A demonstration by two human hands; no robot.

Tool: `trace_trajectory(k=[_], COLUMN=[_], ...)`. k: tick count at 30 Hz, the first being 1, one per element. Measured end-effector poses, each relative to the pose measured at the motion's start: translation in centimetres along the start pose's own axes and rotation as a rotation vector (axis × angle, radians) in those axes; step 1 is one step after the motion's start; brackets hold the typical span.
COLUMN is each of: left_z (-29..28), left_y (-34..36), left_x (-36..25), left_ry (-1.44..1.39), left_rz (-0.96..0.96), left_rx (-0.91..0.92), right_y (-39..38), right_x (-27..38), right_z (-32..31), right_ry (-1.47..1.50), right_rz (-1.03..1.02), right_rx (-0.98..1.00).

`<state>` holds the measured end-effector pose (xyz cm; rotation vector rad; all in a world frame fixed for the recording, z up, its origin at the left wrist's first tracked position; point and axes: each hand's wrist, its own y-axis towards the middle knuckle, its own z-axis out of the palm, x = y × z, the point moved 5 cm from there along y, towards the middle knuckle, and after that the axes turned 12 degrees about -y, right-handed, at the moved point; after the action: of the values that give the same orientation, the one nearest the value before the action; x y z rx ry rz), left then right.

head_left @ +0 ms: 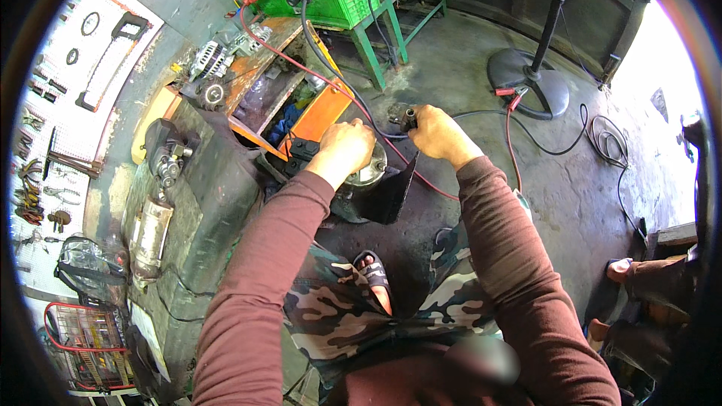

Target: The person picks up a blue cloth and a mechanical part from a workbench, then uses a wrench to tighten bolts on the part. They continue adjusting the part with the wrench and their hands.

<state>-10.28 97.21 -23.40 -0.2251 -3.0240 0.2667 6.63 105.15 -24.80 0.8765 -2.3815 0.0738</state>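
Note:
My left hand [348, 144] is closed, its fingers curled at the top of a round metal part [368, 169]; whatever is inside the grip is hidden. Black blocky fittings [302, 152] sit just left of it, and a dark angled plate [395, 194] stands below and right. To the right, my right hand [438, 135] grips a dark tool [400, 116] with a socket-like end, held above the plate. Red and black cables [342, 86] run behind both hands.
An orange cabinet [327, 109], green crate [346, 0] and stand, and tool board [94, 15] lie ahead and left. A worn bench [195, 203] holds motor parts. Right are a pole base [549, 90], coiled cables [609, 143] and another person's legs [650, 282].

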Motion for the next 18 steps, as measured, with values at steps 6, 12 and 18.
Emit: trace_trajectory(k=[6,12,18], left_z=[-0.7,-0.1,0.2], left_y=[-1.4,-0.7,-0.9], left_x=[-0.3,-0.5,-0.2], left_ry=[-0.104,-0.054,-0.082], left_rz=[-0.120,-0.108,-0.149], left_rx=[-0.036,0.023,-0.085], right_y=[-0.1,0.0,0.1], right_x=[0.1,0.2,-0.1], right_z=[-0.2,0.2,0.5], right_ry=[-0.006,-0.042,-0.048], right_rz=[-0.005,-0.029,-0.035], right_rx=[0.008,-0.001,0.010])
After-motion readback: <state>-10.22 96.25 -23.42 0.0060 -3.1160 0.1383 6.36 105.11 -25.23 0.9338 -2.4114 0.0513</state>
